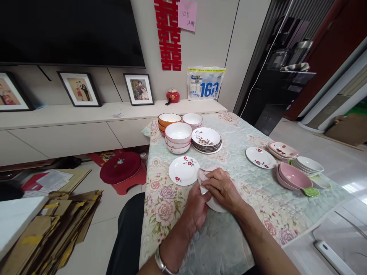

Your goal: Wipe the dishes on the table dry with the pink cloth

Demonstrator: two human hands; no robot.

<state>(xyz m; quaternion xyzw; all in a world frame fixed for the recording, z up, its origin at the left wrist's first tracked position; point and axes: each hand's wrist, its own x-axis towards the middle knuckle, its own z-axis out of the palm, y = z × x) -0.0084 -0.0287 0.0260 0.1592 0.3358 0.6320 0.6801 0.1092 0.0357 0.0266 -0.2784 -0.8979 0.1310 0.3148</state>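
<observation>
Left hand (pixel 197 211) holding a white plate (pixel 217 206) over the worktop (pixel 219 242), much of the plate hidden by both hands, right hand (pixel 223 187) gripping a pale pink cloth (pixel 202 175), partly covered by fingers, black screen (pixel 71 30) cut off on top

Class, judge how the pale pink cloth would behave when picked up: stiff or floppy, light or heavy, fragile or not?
The pale pink cloth is probably floppy, since it bunches and folds under the right hand. It is likely light, as it looks thin and small. It seems unlikely to break, being soft enough to crumple against the plate.
</observation>
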